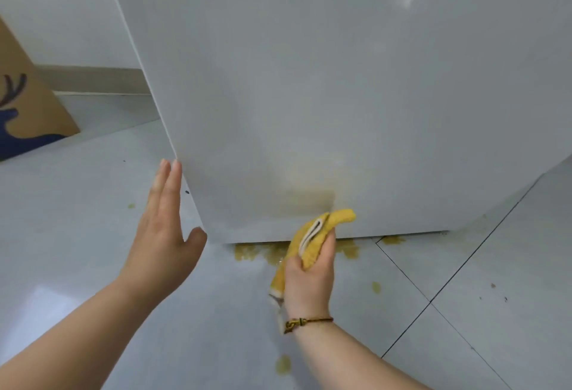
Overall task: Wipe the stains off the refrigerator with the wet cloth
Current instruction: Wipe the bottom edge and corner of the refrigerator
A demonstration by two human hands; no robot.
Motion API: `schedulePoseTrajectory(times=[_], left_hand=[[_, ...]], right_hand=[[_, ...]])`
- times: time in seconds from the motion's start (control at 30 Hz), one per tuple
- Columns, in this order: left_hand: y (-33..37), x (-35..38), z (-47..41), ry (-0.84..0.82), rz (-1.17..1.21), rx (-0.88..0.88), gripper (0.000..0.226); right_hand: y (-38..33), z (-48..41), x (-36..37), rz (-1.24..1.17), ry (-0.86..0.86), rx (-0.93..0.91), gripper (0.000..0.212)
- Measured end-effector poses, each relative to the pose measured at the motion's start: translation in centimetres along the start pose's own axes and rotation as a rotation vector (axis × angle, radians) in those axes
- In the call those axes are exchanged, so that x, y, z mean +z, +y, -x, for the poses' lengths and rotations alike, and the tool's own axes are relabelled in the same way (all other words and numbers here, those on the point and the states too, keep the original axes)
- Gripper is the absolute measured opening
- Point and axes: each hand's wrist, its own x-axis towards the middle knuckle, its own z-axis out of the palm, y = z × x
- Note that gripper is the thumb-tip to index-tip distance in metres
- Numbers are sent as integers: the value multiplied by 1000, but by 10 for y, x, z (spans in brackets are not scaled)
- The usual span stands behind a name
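The white refrigerator (325,64) fills the upper middle of the head view. A faint yellowish smear stain (305,194) shows low on its front panel. My right hand (309,278) is shut on a bunched yellow cloth (315,235), whose tip presses against the panel just below the smear, near the bottom edge. Part of the cloth hangs below my palm. My left hand (164,228) is open with fingers straight, held flat beside the refrigerator's left corner edge; I cannot tell if it touches.
Yellow-brown spill (257,250) lies on the grey tiled floor (93,266) under the refrigerator's bottom edge, with smaller drops (283,363) closer to me. A brown cardboard board with a blue deer print (21,111) leans at the far left.
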Motion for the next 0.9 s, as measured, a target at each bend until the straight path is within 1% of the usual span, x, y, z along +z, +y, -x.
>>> schedulePoseTrajectory(times=[0.03, 0.07, 0.13, 0.17, 0.2, 0.27, 0.3, 0.37, 0.4, 0.43, 0.47, 0.57, 0.63, 0.73, 0.8, 0.87, 0.9], left_hand=[[1, -1, -3, -24, 88, -52, 85], [2, -5, -7, -43, 180, -83, 85], [4, -9, -15, -99, 320, -99, 85], [4, -12, -17, -107, 381, -107, 84], [5, -15, -18, -110, 433, -119, 84], [6, -19, -19, -111, 505, -125, 83], [6, -21, -19, -116, 534, -126, 83], [6, -26, -20, -143, 589, -136, 83], [7, -28, -20, -164, 610, -147, 83], [7, -30, -20, -169, 629, -160, 82], [7, -31, -20, -171, 645, -179, 81], [8, -35, -19, -190, 663, -207, 78], [6, -39, -16, -225, 658, -221, 76], [-2, -42, -12, -230, 619, -206, 75], [-8, -43, -8, -182, 573, -206, 71], [-8, -44, -2, -121, 484, -186, 65], [-6, -43, 1, -97, 437, -154, 62]], right_hand=[[-12, 1, -12, 3, 46, -195, 65], [-28, -2, -20, 29, 83, -428, 60], [-52, -25, -37, 143, 130, -884, 54], [-66, -41, -39, 217, 157, -1055, 55], [-82, -57, -39, 288, 181, -1180, 59], [-101, -82, -26, 418, 218, -1359, 68], [-100, -89, -16, 481, 252, -1430, 64], [-86, -90, 7, 557, 353, -1537, 42], [-77, -88, 16, 574, 384, -1564, 37], [-69, -84, 26, 594, 375, -1601, 35], [-61, -81, 32, 642, 315, -1652, 34], [-27, -71, 47, 884, 7, -1833, 32], [-4, -65, 52, 1038, -133, -1828, 36], [9, -53, 55, 1086, -335, -1719, 39], [7, -49, 51, 994, -498, -1606, 40], [0, -44, 42, 769, -620, -1391, 42], [-5, -42, 37, 662, -632, -1269, 44]])
